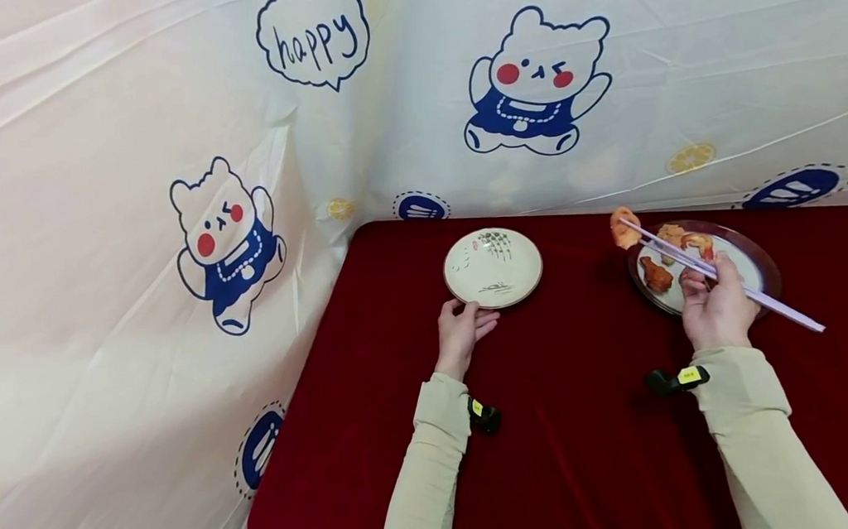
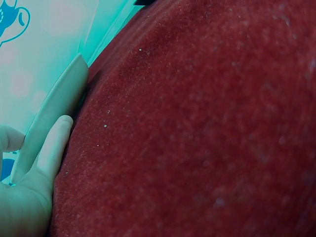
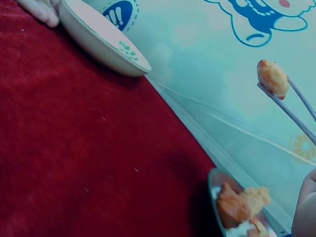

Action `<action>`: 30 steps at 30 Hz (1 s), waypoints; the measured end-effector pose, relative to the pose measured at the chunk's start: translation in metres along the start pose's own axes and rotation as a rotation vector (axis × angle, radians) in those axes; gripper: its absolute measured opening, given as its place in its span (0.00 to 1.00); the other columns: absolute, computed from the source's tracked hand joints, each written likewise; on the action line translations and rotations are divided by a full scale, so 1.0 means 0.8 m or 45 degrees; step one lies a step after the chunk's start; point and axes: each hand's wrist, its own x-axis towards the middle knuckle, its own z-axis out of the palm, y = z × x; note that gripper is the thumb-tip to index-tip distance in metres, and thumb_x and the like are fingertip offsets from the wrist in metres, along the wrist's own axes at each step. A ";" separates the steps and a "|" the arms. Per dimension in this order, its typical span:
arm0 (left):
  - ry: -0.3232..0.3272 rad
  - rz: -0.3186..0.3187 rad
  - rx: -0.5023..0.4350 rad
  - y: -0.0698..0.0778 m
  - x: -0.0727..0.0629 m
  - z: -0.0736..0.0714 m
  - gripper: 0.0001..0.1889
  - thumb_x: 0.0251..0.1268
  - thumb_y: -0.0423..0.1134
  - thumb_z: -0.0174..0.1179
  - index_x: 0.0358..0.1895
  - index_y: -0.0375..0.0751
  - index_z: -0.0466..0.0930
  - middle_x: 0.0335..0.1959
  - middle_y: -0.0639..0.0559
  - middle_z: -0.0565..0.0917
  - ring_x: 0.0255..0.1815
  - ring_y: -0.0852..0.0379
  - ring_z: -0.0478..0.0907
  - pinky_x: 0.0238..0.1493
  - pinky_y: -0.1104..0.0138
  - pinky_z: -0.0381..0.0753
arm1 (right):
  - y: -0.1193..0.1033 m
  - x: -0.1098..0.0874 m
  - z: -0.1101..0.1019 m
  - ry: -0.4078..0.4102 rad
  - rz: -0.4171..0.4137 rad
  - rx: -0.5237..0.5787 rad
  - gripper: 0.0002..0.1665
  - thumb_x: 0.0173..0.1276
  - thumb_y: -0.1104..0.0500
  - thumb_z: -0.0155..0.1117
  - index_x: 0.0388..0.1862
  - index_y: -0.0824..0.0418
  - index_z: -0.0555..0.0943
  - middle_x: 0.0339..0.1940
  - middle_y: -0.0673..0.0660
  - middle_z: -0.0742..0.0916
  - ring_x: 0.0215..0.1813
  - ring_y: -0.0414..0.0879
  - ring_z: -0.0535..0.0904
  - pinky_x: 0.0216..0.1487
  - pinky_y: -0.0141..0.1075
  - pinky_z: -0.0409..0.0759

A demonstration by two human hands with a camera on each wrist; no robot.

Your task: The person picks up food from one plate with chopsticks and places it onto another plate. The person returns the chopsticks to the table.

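My left hand (image 1: 457, 338) holds the near rim of a white plate (image 1: 490, 276) with a painted design, thumb at the rim and fingers beside and under it. In the left wrist view the plate (image 2: 59, 101) appears edge-on, tilted by the camera angle. My right hand (image 1: 719, 312) grips pale purple chopsticks (image 1: 785, 315). Their tips pinch an orange-brown piece of food (image 1: 625, 228), raised beside a brown-rimmed plate (image 1: 770, 270). On that plate lie a fried chicken piece (image 1: 656, 274), a shrimp (image 1: 697, 243) and a golden fried piece (image 1: 671, 233); my right hand hides part of it.
A dark red cloth (image 1: 556, 420) covers the table. Behind and to the left hangs a white printed curtain (image 1: 412, 116) that meets the table's edges. Black wrist cameras (image 1: 485, 416) sit at both sleeves.
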 end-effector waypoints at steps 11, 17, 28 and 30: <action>-0.001 -0.001 0.007 0.000 0.001 -0.001 0.31 0.69 0.35 0.50 0.72 0.37 0.52 0.47 0.36 0.84 0.44 0.48 0.87 0.46 0.64 0.87 | -0.050 -0.001 -0.009 0.007 -0.045 0.089 0.06 0.67 0.66 0.62 0.32 0.65 0.74 0.25 0.59 0.78 0.17 0.51 0.68 0.10 0.34 0.66; 0.002 -0.006 0.005 0.000 0.001 -0.001 0.30 0.69 0.35 0.50 0.72 0.37 0.52 0.48 0.36 0.84 0.45 0.46 0.86 0.47 0.63 0.87 | -0.072 -0.001 -0.016 -0.003 -0.049 0.122 0.09 0.70 0.65 0.59 0.30 0.64 0.71 0.22 0.60 0.77 0.16 0.52 0.67 0.10 0.36 0.66; -0.001 0.000 0.002 -0.001 0.002 0.000 0.30 0.69 0.35 0.50 0.72 0.37 0.53 0.46 0.36 0.84 0.44 0.47 0.87 0.46 0.63 0.87 | -0.099 -0.003 -0.032 0.080 -0.070 0.097 0.10 0.69 0.65 0.61 0.33 0.60 0.68 0.19 0.61 0.78 0.13 0.53 0.67 0.09 0.37 0.64; -0.001 0.001 0.003 0.000 0.002 0.000 0.30 0.69 0.35 0.50 0.72 0.37 0.52 0.46 0.36 0.84 0.44 0.47 0.87 0.46 0.63 0.87 | -0.103 -0.003 -0.036 0.107 -0.083 0.092 0.10 0.69 0.65 0.61 0.34 0.58 0.68 0.20 0.60 0.78 0.13 0.54 0.67 0.09 0.37 0.64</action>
